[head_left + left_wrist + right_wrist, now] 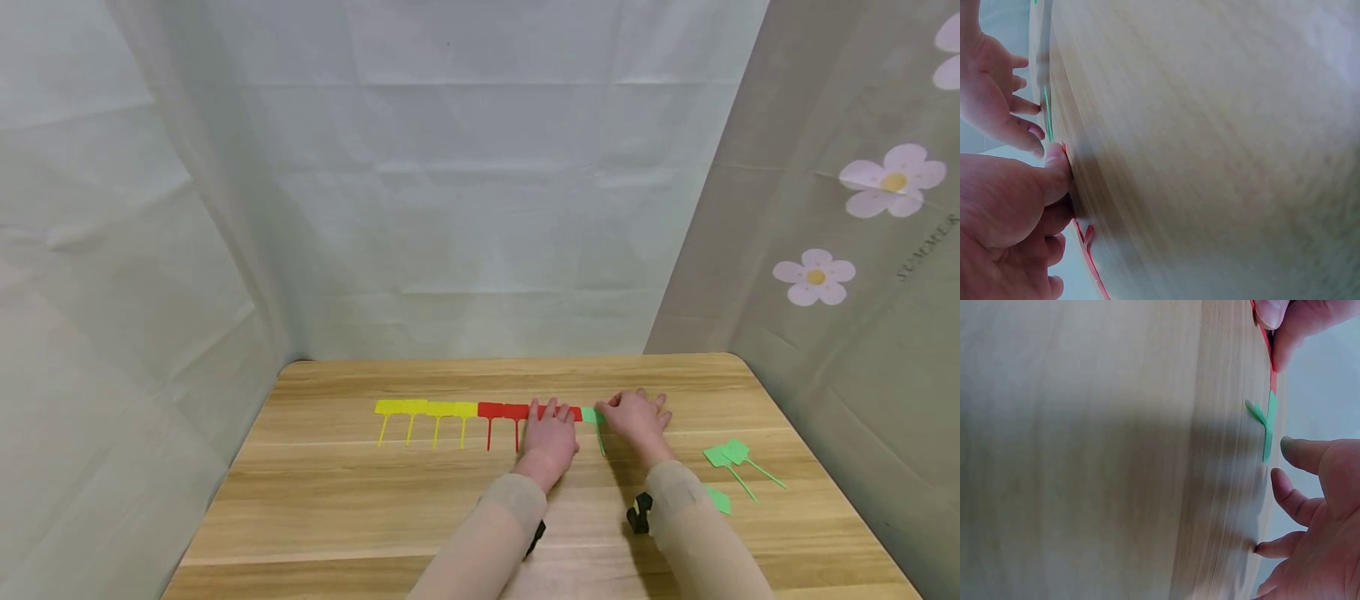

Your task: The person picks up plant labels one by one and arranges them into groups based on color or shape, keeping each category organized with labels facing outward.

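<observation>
A row of flat plastic plant labels with thin stems lies across the table: yellow labels [414, 408] at the left, red labels [491, 411] in the middle, then a green label [588, 414]. My left hand [550, 437] rests over the right part of the red ones, covering some of them; its thumb and fingertips press on a red label [1273, 380] beside the green one. At the green label's right end is my right hand [637, 417], its fingers spread. In the right wrist view, thumb and index finger stand apart, right by the green label [1269, 434].
Loose green labels [737, 452] overlap on the table's right side, with another green label [720, 500] partly behind the right sleeve. Pale cloth [480, 208] hangs behind the wooden table [315, 500], and flower-printed cloth [832, 333] stands along the right edge.
</observation>
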`<control>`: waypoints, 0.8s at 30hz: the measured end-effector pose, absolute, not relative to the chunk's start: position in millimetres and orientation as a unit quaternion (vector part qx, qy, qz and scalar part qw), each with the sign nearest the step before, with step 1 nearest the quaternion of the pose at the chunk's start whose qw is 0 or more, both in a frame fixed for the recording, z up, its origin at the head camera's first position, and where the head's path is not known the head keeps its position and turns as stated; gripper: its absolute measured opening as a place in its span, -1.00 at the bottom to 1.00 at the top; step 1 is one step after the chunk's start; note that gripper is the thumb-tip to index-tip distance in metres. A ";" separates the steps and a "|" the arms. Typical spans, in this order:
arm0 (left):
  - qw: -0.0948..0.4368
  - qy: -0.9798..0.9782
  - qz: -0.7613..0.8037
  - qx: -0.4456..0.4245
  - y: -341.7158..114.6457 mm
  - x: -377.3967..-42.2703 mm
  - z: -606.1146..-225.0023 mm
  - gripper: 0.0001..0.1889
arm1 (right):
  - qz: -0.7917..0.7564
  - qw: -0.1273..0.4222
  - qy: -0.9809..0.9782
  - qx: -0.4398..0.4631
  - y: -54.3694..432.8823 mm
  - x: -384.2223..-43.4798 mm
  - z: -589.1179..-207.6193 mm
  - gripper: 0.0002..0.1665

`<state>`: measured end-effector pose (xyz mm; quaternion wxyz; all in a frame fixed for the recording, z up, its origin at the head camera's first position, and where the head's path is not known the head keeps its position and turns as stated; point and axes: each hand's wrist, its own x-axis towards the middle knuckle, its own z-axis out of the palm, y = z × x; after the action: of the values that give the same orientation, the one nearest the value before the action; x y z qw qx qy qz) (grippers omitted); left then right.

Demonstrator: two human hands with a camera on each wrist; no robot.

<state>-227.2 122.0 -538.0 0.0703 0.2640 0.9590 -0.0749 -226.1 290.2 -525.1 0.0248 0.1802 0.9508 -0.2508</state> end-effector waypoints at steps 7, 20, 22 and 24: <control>0.057 0.959 -0.085 0.266 120.4 -223.9 -536.6 -0.30 | -0.250 0.023 0.955 0.161 299.1 -222.7 -521.7 -0.52; 0.048 0.956 -0.097 0.274 120.6 -223.3 -535.3 -0.30 | -0.247 0.015 0.965 0.082 335.9 -194.0 -498.7 -0.41; 0.045 0.956 -0.093 0.274 120.4 -223.3 -535.8 -0.30 | -0.246 0.023 0.966 0.081 345.9 -186.7 -494.8 -0.37; 0.045 0.956 -0.092 0.273 120.4 -223.2 -536.1 -0.29 | -0.238 0.026 0.968 0.080 357.1 -180.6 -491.4 -0.36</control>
<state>-223.2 120.4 -536.1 0.0450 0.2735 0.9565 -0.0916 -180.6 357.1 -491.4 0.0264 0.0796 0.9677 -0.2377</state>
